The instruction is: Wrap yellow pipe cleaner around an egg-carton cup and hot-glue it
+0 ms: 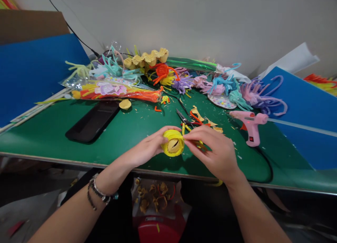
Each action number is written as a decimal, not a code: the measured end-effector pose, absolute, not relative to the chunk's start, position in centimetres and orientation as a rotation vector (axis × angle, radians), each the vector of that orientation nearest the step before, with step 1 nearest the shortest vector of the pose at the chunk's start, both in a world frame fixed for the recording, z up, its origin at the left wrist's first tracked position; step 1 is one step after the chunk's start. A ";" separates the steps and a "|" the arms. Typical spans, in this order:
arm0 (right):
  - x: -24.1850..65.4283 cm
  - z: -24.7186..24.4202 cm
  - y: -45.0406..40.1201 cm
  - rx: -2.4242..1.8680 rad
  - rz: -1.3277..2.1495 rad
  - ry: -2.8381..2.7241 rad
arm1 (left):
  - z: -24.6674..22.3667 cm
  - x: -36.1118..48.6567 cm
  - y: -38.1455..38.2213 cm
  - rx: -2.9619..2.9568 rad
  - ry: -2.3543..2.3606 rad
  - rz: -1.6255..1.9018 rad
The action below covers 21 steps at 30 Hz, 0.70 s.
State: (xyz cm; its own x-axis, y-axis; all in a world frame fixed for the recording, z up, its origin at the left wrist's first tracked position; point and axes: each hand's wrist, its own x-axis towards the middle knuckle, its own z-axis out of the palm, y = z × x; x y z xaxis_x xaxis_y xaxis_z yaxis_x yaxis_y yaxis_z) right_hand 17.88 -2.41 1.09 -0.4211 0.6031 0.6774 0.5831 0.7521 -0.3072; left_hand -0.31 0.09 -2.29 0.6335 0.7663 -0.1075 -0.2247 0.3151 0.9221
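Note:
My left hand (pixel 152 143) is closed around the left side of a small round cup piece (pixel 173 143) wrapped in yellow pipe cleaner. A tan face with a dark slit shows in its middle. At its right edge my right hand (pixel 214 148) pinches a yellow pipe cleaner (pixel 183 129), whose short end sticks up between the hands. Just behind my right fingers lie dark-bladed scissors (pixel 182 116) with red handles, partly hidden. Torn tan egg-carton scraps (pixel 197 114) lie around them.
A pink glue gun (pixel 250 123) rests at right, its cord hanging near the table edge. On the left lie a black phone (pixel 93 122) and a bag of orange and yellow pipe cleaners (pixel 118 92). Pastel pipe-cleaner pieces (pixel 216 85) and an egg carton (pixel 147 58) line the back. Blue panels (pixel 39 67) flank the green table.

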 end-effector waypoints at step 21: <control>17.2 0.4 -2.3 -0.888 0.003 -2.065 | -2.9 -0.2 0.2 1.078 0.531 0.665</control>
